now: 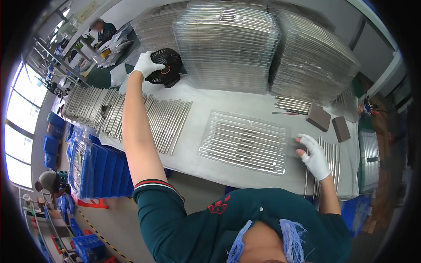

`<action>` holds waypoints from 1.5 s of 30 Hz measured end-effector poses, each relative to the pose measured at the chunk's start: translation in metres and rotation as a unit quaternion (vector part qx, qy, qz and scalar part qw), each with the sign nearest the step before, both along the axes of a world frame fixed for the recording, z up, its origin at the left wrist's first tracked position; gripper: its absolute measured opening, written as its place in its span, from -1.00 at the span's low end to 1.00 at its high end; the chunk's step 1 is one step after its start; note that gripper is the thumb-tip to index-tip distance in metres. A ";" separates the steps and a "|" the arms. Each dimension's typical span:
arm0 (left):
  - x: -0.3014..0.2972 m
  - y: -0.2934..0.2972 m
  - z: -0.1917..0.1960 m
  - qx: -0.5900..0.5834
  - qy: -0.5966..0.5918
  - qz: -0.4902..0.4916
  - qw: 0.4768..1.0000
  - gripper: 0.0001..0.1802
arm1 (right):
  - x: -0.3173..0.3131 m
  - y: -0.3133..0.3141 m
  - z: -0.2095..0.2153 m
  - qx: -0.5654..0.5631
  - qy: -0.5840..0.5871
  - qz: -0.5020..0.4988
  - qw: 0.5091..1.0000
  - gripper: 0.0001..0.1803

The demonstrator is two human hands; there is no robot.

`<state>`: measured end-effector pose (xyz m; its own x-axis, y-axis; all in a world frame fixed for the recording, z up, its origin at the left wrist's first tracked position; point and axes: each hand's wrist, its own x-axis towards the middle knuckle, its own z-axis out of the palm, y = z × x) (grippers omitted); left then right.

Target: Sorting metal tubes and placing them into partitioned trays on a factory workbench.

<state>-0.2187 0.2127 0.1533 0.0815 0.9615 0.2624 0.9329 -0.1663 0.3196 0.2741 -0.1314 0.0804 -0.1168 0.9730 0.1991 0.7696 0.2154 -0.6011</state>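
Observation:
My left hand (146, 65), in a white glove, reaches to the back left of the table and grips a small black fan (169, 61). Its thumb lies over the front of the fan; the other fingers are partly hidden. My right hand (315, 158), gloved with the thumb and a fingertip bare, hovers over thin metal rods (331, 162) at the table's right. The thumb and forefinger stand apart with nothing between them. Between my arms lies a clear plastic tray (206, 147) holding several shiny rods in rows. A long row of metal rods (164, 122) extends under my left forearm.
Tall stacks of clear trays (226, 48) line the back. Two brown blocks (318, 117) sit right of the tray, near more rods (293, 105) and a thin red-handled tool (285, 113). Blue bins (103, 166) stand beyond the table's left edge. Two other people are at the far left.

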 end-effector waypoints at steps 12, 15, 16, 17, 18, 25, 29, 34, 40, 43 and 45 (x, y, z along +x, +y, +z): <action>0.056 -0.199 0.125 0.236 0.041 -0.074 0.968 -0.36 | -0.009 -0.015 0.048 0.020 0.118 0.087 0.989 -0.46; 0.109 -0.262 0.130 0.173 -0.079 -0.161 0.968 -0.29 | -0.028 -0.009 0.064 0.091 0.125 0.149 0.977 -0.17; 0.129 -0.279 0.129 0.133 -0.106 -0.194 0.966 -0.26 | -0.033 -0.010 0.070 0.106 0.128 0.172 0.971 -0.04; 0.147 -0.289 0.125 0.078 -0.156 -0.227 0.958 -0.26 | -0.037 -0.015 0.075 0.108 0.129 0.161 0.973 -0.04; 0.167 -0.299 0.119 0.042 -0.193 -0.266 0.944 -0.26 | -0.040 -0.020 0.083 0.141 0.118 0.165 0.969 0.04; 0.279 -0.321 0.071 -0.165 -0.286 -0.399 0.855 -0.23 | 0.008 -0.065 0.074 0.022 0.287 0.049 0.956 0.07; 0.327 -0.312 0.051 -0.146 -0.243 -0.466 0.838 -0.14 | 0.058 -0.091 0.074 -0.009 0.358 -0.030 0.933 -0.12; 0.309 -0.293 0.049 -0.068 -0.246 -0.492 0.832 -0.13 | 0.145 -0.094 0.088 0.133 0.362 -0.143 0.911 -0.20; 0.270 -0.290 0.012 -0.203 -0.386 -0.358 0.825 -0.23 | 0.283 -0.004 0.074 0.230 0.223 -0.255 0.912 -0.28; 0.241 -0.296 0.001 -0.210 -0.372 -0.308 0.850 -0.27 | 0.312 0.045 0.059 0.213 0.229 -0.245 0.918 -0.21; 0.222 -0.300 -0.004 -0.198 -0.393 -0.249 0.863 -0.30 | 0.327 0.065 0.045 0.154 0.256 -0.245 0.922 -0.16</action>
